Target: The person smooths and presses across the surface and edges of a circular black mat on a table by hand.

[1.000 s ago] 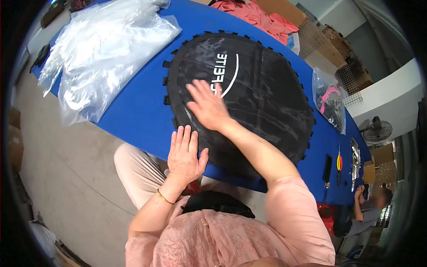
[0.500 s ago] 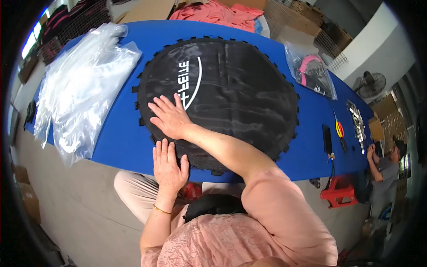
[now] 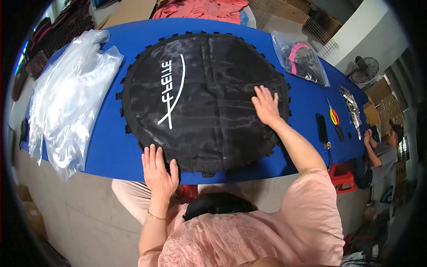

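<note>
Hazards: the mat (image 3: 200,107) lies flat on the table (image 3: 106,153), its six o'clock rim close to the edge; a tug toward the body could take that rim over. The right hand (image 3: 267,107), palm down, fingers spread, nothing seen in its grasp, is just inside the three o'clock rim; a sideways push there could bunch the creased mesh. The left hand (image 3: 159,171), flat, thumb out, gripping nothing, is at the seven o'clock rim; uneven pressure could skew the mat. Clear bags (image 3: 66,102) at nine o'clock overhang the table and could slide to the floor (image 3: 89,213) if knocked.

Surface: blue; a packet (image 3: 300,60) with black and pink contents at two o'clock; black slab (image 3: 321,127), snips (image 3: 334,118) and shiny pieces (image 3: 351,107) toward three.

Room: coral cloth (image 3: 200,11) at twelve, fan (image 3: 365,70) at two, red stool (image 3: 341,178) and another person (image 3: 384,162) at four.
</note>
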`<action>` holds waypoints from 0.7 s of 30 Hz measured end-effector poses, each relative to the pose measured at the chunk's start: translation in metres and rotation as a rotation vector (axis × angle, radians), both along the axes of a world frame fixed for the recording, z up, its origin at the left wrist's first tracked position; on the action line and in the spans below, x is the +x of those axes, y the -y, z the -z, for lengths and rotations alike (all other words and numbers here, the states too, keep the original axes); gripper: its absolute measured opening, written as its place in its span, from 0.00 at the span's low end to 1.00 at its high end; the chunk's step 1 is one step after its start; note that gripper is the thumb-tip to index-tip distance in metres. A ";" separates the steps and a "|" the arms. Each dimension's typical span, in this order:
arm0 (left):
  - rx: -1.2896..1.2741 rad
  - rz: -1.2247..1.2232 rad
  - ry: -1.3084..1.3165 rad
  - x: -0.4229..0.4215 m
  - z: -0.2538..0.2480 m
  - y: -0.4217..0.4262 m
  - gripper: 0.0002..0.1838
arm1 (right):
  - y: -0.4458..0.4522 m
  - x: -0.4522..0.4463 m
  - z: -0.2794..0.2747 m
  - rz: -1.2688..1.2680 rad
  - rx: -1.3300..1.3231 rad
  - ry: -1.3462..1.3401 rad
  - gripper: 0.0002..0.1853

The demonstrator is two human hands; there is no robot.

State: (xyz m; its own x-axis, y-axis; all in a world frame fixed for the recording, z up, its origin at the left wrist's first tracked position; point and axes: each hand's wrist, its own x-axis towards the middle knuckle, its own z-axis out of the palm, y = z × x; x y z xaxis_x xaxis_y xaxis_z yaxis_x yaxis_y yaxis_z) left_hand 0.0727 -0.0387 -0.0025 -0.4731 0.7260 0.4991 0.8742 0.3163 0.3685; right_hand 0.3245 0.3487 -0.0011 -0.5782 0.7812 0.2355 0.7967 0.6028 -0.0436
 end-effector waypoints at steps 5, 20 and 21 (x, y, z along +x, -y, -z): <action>-0.018 -0.001 -0.008 0.000 0.000 0.000 0.28 | -0.026 -0.010 0.000 0.073 0.022 -0.045 0.34; -0.033 -0.005 -0.028 -0.001 0.005 0.000 0.28 | 0.101 -0.285 0.002 -0.501 -0.046 -0.214 0.34; -0.036 -0.011 -0.024 -0.001 0.006 0.000 0.28 | 0.106 -0.287 -0.001 -0.521 -0.083 -0.223 0.34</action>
